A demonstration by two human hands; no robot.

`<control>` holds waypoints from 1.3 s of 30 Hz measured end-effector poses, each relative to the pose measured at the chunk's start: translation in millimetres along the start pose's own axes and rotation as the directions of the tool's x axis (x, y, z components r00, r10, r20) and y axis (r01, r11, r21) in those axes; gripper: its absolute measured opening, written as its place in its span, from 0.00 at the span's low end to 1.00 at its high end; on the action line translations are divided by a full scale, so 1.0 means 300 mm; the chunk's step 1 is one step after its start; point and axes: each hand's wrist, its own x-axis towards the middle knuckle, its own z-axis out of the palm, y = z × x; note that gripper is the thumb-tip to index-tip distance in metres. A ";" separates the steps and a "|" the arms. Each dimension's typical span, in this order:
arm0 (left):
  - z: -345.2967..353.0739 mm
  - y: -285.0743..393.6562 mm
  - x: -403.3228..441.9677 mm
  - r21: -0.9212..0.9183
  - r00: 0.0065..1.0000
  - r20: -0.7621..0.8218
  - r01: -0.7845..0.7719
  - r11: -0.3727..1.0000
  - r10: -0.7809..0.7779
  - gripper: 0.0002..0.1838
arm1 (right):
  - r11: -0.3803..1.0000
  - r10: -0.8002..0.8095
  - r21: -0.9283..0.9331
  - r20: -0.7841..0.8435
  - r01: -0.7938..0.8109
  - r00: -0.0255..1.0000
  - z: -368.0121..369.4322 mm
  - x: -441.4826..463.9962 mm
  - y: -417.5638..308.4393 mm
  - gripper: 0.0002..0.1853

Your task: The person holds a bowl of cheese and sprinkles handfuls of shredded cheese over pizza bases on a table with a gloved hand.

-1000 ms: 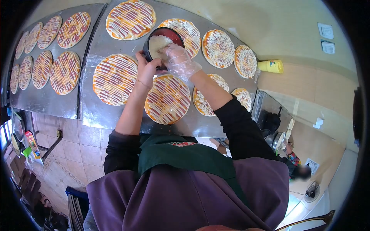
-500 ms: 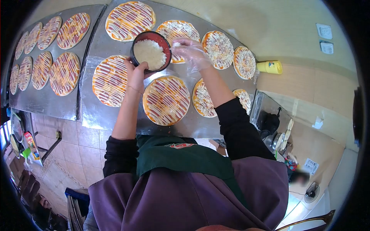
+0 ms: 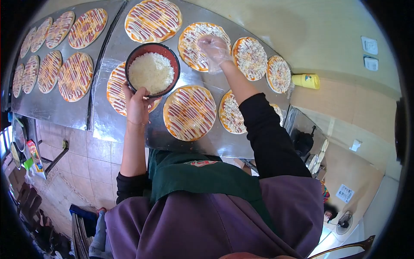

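My left hand (image 3: 137, 105) grips the near rim of a dark bowl with a red inside (image 3: 174, 67). White grated cheese (image 3: 151, 73) fills much of the bowl, which is tilted toward me. In a clear plastic glove, my right hand (image 3: 214, 49) is over a pizza with white shreds (image 3: 194, 52) at the back of the metal table. Its fingers are curled down, and whatever is between them is hidden. Just in front of me lies a pizza striped with white sauce (image 3: 189, 113), without shreds. Another striped pizza (image 3: 115, 90) is partly covered by the bowl.
Several shredded-topped pizzas, one of them (image 3: 250, 59) near my right wrist, lie on the right side of the metal table (image 3: 155, 134). A second metal table (image 3: 51, 110) on the left bears several striped pizzas. A yellow cup (image 3: 306, 81) lies beyond the right edge.
My left hand has moved the bowl left and nearer, away from my right hand. The right hand has gone from beside the bowl, with white bits at its fingertips, to over the shredded pizza.
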 end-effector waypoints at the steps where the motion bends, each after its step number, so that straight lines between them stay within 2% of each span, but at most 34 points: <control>1: -0.010 -0.001 -0.008 0.000 1.000 -0.003 -0.001 1.000 0.001 0.32 | 0.999 -0.003 0.054 -0.029 0.004 1.000 0.001 0.028 0.011 0.08; 2: -0.020 -0.005 -0.016 -0.024 1.000 -0.001 -0.005 1.000 0.005 0.32 | 0.994 -0.003 0.108 -0.057 0.009 0.998 0.001 0.053 0.023 0.08; 3: -0.027 -0.007 -0.023 -0.048 1.000 0.001 -0.008 0.999 0.008 0.32 | 0.993 -0.062 0.097 -0.117 0.073 0.991 -0.007 0.066 0.017 0.10; 4: -0.032 -0.006 -0.031 -0.048 1.000 -0.002 -0.008 0.999 0.008 0.32 | 0.993 -0.062 0.098 -0.114 0.073 0.992 -0.024 0.069 0.018 0.10; 6: -0.036 -0.003 -0.047 -0.053 0.999 -0.023 -0.023 0.998 0.022 0.32 | 0.999 -0.045 -0.022 -0.145 0.042 0.988 -0.074 0.081 0.016 0.11; 7: -0.033 0.003 -0.056 -0.055 0.999 -0.025 -0.022 0.998 0.021 0.32 | 0.999 0.001 -0.034 -0.139 -0.005 0.990 -0.091 0.084 0.018 0.13; 11: -0.042 0.013 -0.066 -0.052 1.000 -0.024 0.008 0.999 -0.009 0.32 | 0.991 0.125 -0.033 -0.170 -0.132 0.978 -0.107 0.064 0.038 0.12; 13: -0.044 0.011 -0.064 -0.047 0.999 -0.019 0.025 0.999 -0.026 0.32 | 0.973 0.046 0.231 -0.063 -0.031 0.997 -0.089 0.042 0.060 0.10; 14: -0.042 0.013 -0.064 -0.058 1.000 -0.020 0.018 0.998 -0.019 0.32 | 0.973 0.047 0.229 -0.062 -0.032 0.997 -0.085 0.031 0.072 0.10; 16: -0.037 0.018 -0.065 -0.070 1.000 -0.023 0.010 0.998 -0.011 0.32 | 0.934 -0.066 0.357 0.126 0.017 0.990 -0.081 -0.004 0.061 0.11; 17: -0.035 0.022 -0.066 -0.074 1.000 -0.025 0.007 0.997 -0.009 0.32 | 0.934 -0.065 0.356 0.127 0.016 0.990 -0.080 -0.011 0.065 0.11; 19: -0.035 0.022 -0.063 -0.079 1.000 -0.027 0.004 0.997 -0.006 0.32 | 0.978 -0.139 0.175 0.134 0.115 0.981 -0.081 -0.020 0.097 0.10; 20: -0.040 0.019 -0.061 -0.079 1.000 -0.014 0.002 0.997 -0.003 0.31 | 0.978 -0.139 0.175 0.134 0.114 0.981 -0.083 -0.016 0.111 0.10; 22: -0.041 0.017 -0.059 -0.079 1.000 0.000 0.000 0.997 0.000 0.31 | 0.986 -0.062 0.154 -0.039 0.068 0.997 -0.094 -0.004 0.118 0.08; 23: -0.040 0.018 -0.059 -0.076 1.000 -0.004 0.003 0.997 -0.004 0.31 | 0.986 -0.062 0.154 -0.039 0.067 0.997 -0.104 0.002 0.122 0.08; 25: -0.038 0.017 -0.058 -0.072 1.000 -0.010 0.007 0.997 -0.007 0.31 | 0.997 0.055 -0.032 -0.203 -0.063 0.978 -0.134 0.011 0.097 0.08; 28: -0.033 0.014 -0.059 -0.069 0.999 -0.024 0.020 0.997 -0.021 0.31 | 0.998 0.042 -0.042 -0.218 -0.053 0.975 -0.142 0.029 0.128 0.09; 29: -0.030 0.015 -0.060 -0.068 0.999 -0.021 0.027 0.997 -0.029 0.31 | 0.998 0.043 -0.042 -0.218 -0.054 0.975 -0.130 0.029 0.144 0.09; 31: -0.027 0.013 -0.060 -0.068 0.999 -0.019 0.036 0.997 -0.038 0.31 | 0.974 -0.065 0.211 -0.069 0.079 0.995 -0.106 0.021 0.171 0.09; 35: -0.034 -0.003 -0.054 -0.056 0.999 0.002 0.032 0.998 -0.032 0.32 | 0.981 -0.077 0.179 0.010 0.074 0.997 -0.124 -0.033 0.149 0.10; 37: -0.040 -0.009 -0.050 -0.054 0.999 0.006 0.034 0.998 -0.034 0.32 | 0.995 -0.045 0.089 0.052 0.041 0.998 -0.147 -0.046 0.151 0.10; 39: -0.042 -0.013 -0.048 -0.034 0.998 0.017 0.055 0.998 -0.054 0.33 | 0.996 -0.035 0.082 0.012 0.034 0.999 -0.161 -0.045 0.157 0.09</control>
